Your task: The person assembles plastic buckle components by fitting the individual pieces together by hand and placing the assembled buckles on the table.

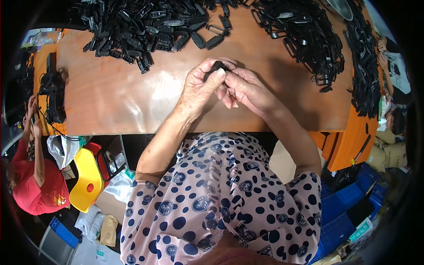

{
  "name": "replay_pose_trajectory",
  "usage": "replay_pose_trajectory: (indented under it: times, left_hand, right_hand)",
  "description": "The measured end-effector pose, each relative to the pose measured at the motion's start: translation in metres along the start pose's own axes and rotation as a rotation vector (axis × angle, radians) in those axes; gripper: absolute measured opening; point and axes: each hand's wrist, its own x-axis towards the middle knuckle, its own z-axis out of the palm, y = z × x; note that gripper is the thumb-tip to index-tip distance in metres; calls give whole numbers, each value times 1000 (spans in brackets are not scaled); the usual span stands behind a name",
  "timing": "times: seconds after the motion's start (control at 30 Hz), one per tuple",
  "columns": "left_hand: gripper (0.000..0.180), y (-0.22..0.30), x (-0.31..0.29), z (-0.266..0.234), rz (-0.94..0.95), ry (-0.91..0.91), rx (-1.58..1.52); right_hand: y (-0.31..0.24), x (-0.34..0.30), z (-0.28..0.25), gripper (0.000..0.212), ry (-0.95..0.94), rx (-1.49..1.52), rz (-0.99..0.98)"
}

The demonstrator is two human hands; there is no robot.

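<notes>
Over the near half of the wooden table, my two hands meet around a small black plastic part [218, 66]. My left hand [202, 79] grips it between thumb and fingers, the thumb lying along its near side. The fingertips of my right hand [247, 86] press together against the part's right side, its lower fingers curled. Most of the part is covered by my fingers, so its full shape is hidden. Beyond my hands lies a heap of similar black plastic parts [150, 31], some shaped like open frames and others like oval covers.
A second heap of black parts [304, 39] lies at the far right, with more black pieces [364, 66] along the right edge beside a metal bowl [341, 8]. People sit at the left and right. A yellow chair [84, 181] stands left, blue crates [340, 221] at lower right.
</notes>
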Motion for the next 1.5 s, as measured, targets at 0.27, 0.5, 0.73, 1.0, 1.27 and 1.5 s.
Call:
replay_pose_trajectory:
  times: [0.27,0.5,0.73,1.0,1.27,1.5]
  left_hand:
    - [23,14,13,-24,42,-4,11]
    - [18,20,13,-26,30,132,49]
    - [17,40,47,-13,570,-65,1671]
    - [18,24,72,-14,346,-30,1989]
    - [15,34,35,-30,-87,63,273]
    - [21,0,14,-15,-152,-56,-187]
  right_hand:
    - [-35,27,-1,35,-46,-359,31]
    - [-13,30,-19,26,54,-558,-286]
    - [-68,76,-56,15,267,-2070,-830]
    - [-62,85,-56,25,345,-2047,-1161]
    - [-61,46,-57,22,364,-754,-314]
    - [-25,-26,-30,20,392,-537,-325]
